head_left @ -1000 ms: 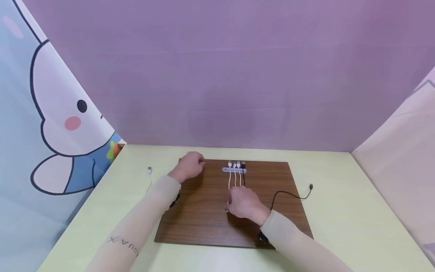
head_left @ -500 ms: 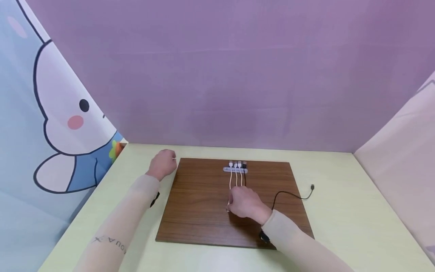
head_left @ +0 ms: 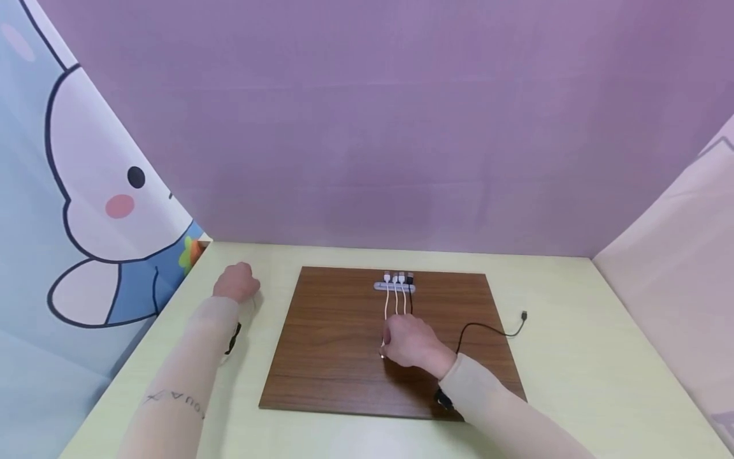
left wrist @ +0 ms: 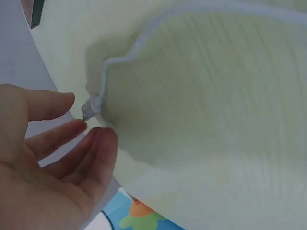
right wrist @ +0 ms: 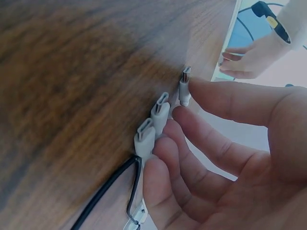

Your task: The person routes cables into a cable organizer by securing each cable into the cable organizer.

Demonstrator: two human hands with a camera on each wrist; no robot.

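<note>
At the left of the table my left hand (head_left: pixel 236 282) hovers by a white charging cable (left wrist: pixel 139 43). In the left wrist view its thumb and fingers stand apart around the cable's USB plug (left wrist: pixel 90 108), with a gap visible. Over the brown wooden board (head_left: pixel 327 357) my right hand (head_left: pixel 414 342) pinches the end of a white charging cable (right wrist: pixel 184 91) between thumb and index finger. Two more white cable plugs (right wrist: pixel 160 108) lie against its other fingers. The cables run up to a grey cable clip (head_left: pixel 394 287), which also holds a black cable (head_left: pixel 411 299).
A black cable (head_left: pixel 487 326) trails off the board's right side, its plug on the pale table (head_left: pixel 573 357). Behind the table hangs a purple cloth (head_left: pixel 367 140), with a printed cartoon cloth (head_left: pixel 115 178) at left.
My left hand has left the board's upper left area and moved left to the white cable's USB plug on the table. The right hand keeps its place.
</note>
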